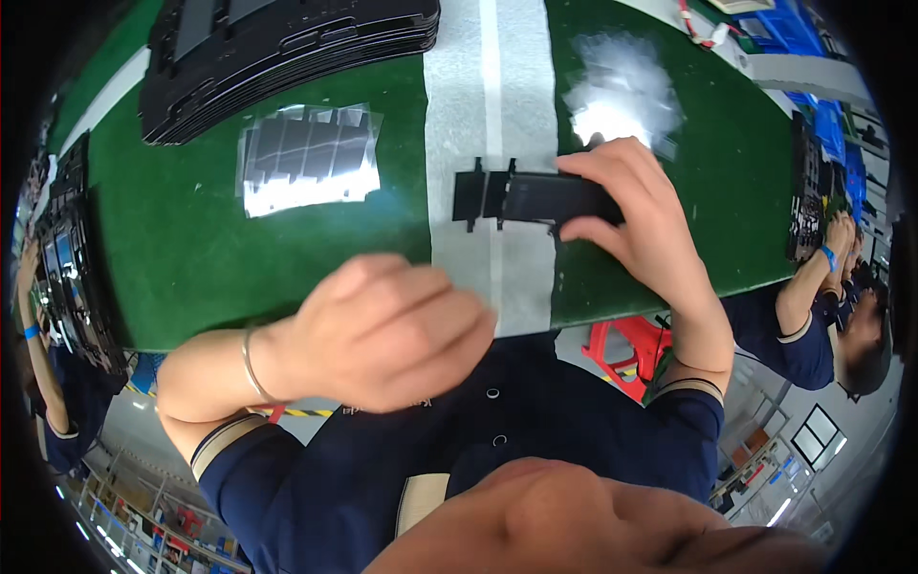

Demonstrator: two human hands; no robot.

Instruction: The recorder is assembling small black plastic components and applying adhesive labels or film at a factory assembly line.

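A flat black rectangular part (555, 198) with small side tabs near its left end lies over the pale strip of the table. My right hand (645, 206) has its thumb and fingers closed on opposite edges of the part's right end. Nearer to me, around the table's front edge, is my left hand (392, 330), slightly blurred and wearing a thin bangle (251, 365). Its fingers are curled in, and whatever they may pinch is hidden. To the left lies a batch of clear film sheets (311, 158) with dark rectangles. A heap of shiny clear film pieces (622, 91) lies beyond my right hand.
A tall stack of black molded panels (287, 57) stands at the far left of the green tabletop (191, 277). Co-workers sit on both sides, one person's arm (803, 287) at the right. A red stool (622, 354) is below the table edge.
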